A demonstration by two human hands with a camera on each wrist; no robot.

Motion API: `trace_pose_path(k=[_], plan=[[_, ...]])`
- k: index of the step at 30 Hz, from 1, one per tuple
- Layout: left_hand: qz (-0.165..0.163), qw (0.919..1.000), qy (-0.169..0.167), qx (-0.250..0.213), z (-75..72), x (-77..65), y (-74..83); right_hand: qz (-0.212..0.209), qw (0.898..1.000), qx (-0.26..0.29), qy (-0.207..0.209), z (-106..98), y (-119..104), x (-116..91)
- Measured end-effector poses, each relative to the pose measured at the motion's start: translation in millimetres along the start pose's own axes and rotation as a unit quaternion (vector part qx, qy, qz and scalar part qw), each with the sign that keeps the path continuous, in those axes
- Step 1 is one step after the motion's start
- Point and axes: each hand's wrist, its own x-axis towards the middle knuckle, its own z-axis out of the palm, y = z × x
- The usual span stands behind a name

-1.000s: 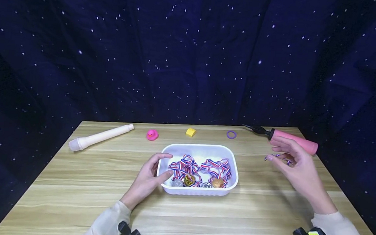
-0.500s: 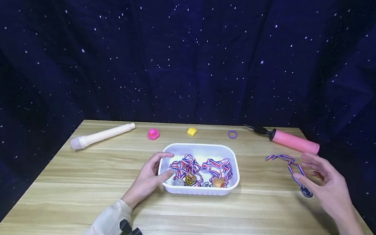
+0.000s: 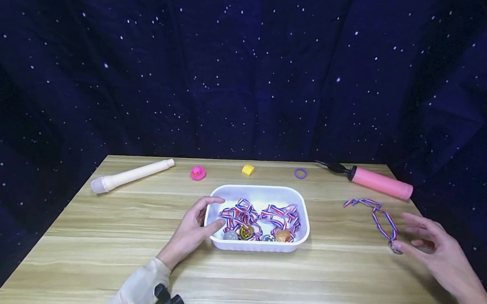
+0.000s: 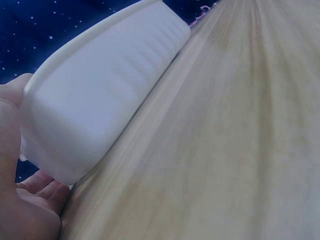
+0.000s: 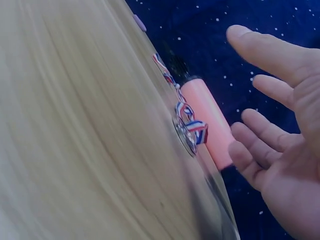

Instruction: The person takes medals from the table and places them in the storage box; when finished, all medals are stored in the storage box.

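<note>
My left hand grips the left end of a white plastic tub, thumb over its rim. The tub's outer wall fills much of the left wrist view. Inside lie several medals: a gold-coloured medal, a bronze-coloured medal and silver-coloured ones, with striped ribbons. On the table to the right lies a silver-coloured medal with its ribbon stretched out behind. My right hand is just right of that medal, fingers loosely spread and holding nothing; the right wrist view shows a gap between them.
Along the back of the table lie a cream toy microphone, a pink rubber duck, a yellow toy brick, a purple ring and a pink hand pump. A dark starry curtain hangs behind.
My right hand had the ribboned medal in its fingers at first. It has let go and drawn back toward the right, leaving the medal on the table. The left hand has stayed on the tub.
</note>
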Motion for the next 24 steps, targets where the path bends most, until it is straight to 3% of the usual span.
trace_pose_path(k=[4, 12, 24], plan=[[-0.001, 1.0, 0.001, 0.001, 0.1, 0.5, 0.4, 0.019, 0.999, -0.011, -0.027, -3.1, 5.6, -1.4], [0.001, 1.0, -0.001, 0.004, 0.2, 0.6, 0.6, 0.012, 0.997, -0.03, -0.074, 1.6, 15.0, -3.7], [0.007, 1.0, -0.002, 0.002, -0.3, 0.1, 1.4, -0.001, 0.995, -0.067, -0.069, 14.6, 16.2, -5.4]])
